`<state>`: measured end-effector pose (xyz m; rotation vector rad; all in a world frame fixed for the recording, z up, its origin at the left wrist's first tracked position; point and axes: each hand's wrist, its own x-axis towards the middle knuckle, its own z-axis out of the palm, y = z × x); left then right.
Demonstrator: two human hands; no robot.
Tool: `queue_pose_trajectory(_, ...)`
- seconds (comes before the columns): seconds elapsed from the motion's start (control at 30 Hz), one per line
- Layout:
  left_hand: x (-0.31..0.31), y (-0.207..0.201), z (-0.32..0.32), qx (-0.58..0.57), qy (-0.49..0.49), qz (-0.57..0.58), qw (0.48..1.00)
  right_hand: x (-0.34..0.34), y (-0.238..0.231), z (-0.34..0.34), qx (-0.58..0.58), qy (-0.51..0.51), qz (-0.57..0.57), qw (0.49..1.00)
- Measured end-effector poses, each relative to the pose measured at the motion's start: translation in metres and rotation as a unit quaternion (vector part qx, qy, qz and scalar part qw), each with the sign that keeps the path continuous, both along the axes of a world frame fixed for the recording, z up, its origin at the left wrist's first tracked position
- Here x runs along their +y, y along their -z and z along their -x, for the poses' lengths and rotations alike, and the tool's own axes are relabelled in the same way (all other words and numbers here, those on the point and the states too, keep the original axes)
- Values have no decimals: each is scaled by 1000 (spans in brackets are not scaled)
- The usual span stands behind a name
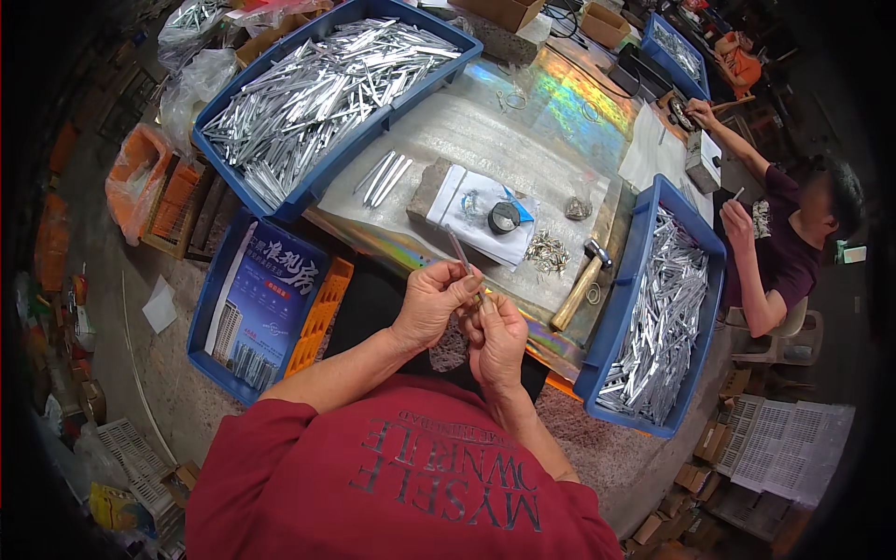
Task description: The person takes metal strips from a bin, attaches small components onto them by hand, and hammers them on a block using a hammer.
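Close in front of my chest, my left hand pinches a slim silver metal piece that points up and away. My right hand meets it from below, its fingers pressed together at the lower end of the same piece. What exactly lies between those fingertips is mostly hidden. Just beyond sits a stone block with white paper over it and a round black container on top. Small brassy parts lie in a loose pile beside it. Several silver strips rest to the left.
A hammer lies near the table's right edge. Blue bins of silver strips stand at far left and right. A blue tray with a printed sheet is at lower left. Another person sits at the right.
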<state>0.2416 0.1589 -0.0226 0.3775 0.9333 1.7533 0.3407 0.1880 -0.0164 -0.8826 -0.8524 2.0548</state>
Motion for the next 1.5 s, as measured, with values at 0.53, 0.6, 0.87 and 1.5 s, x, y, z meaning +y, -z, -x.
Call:
queue_pose_trajectory(0.53, 77, 5, 37, 223, -76, -1, 972, 9, 19, -25, -27, 2, 19, 999)
queue_pose_trajectory(0.6, 82, 5, 37, 237, -71, 17, 969, 7, 21, -28, -40, 3, 18, 999)
queue_pose_trajectory(0.87, 88, 12, 36, 293, -67, 5, 954, 5, 25, -31, -42, -3, 19, 999)
queue_pose_trajectory(1.5, 92, 9, 38, 534, -88, -98, 835, 101, -34, 12, -234, 94, -479, 841)
